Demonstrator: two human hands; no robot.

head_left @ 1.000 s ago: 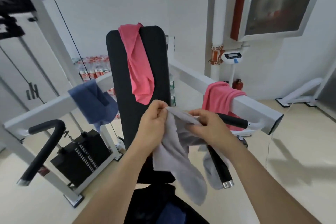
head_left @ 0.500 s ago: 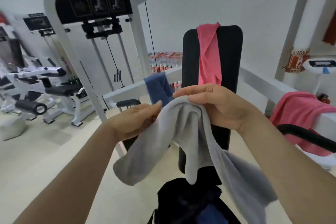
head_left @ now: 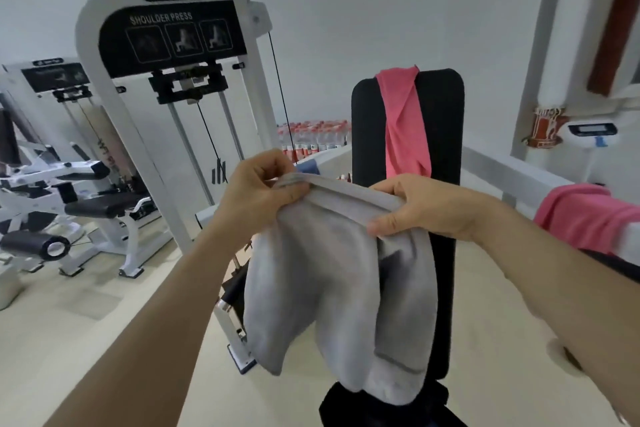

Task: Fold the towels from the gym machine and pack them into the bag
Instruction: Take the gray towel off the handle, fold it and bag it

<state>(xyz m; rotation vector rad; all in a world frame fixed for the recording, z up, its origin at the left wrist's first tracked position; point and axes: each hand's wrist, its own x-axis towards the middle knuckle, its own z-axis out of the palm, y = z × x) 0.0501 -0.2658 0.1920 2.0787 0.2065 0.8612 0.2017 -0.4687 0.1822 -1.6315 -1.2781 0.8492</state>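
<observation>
A grey towel (head_left: 332,288) hangs in front of me, held by its top edge. My left hand (head_left: 258,191) pinches one end of that edge and my right hand (head_left: 422,206) grips the other end. A pink towel (head_left: 403,121) is draped over the top of the black backrest (head_left: 446,128) of the gym machine. Another pink towel (head_left: 585,215) lies over the white arm at the right. Only a small bit of a blue towel (head_left: 307,167) shows behind my left hand. A dark bag (head_left: 349,406) sits below the grey towel, mostly hidden.
A white shoulder press weight tower (head_left: 173,80) stands at centre left, with another machine (head_left: 62,184) further left. Packs of water bottles (head_left: 313,137) line the back wall. A white scale (head_left: 592,132) stands at the right. Beige floor (head_left: 69,340) spreads at the lower left.
My hands have drawn apart along the towel's top edge, so the grey towel now hangs spread between them. The camera has turned left and risen, showing more of the weight tower.
</observation>
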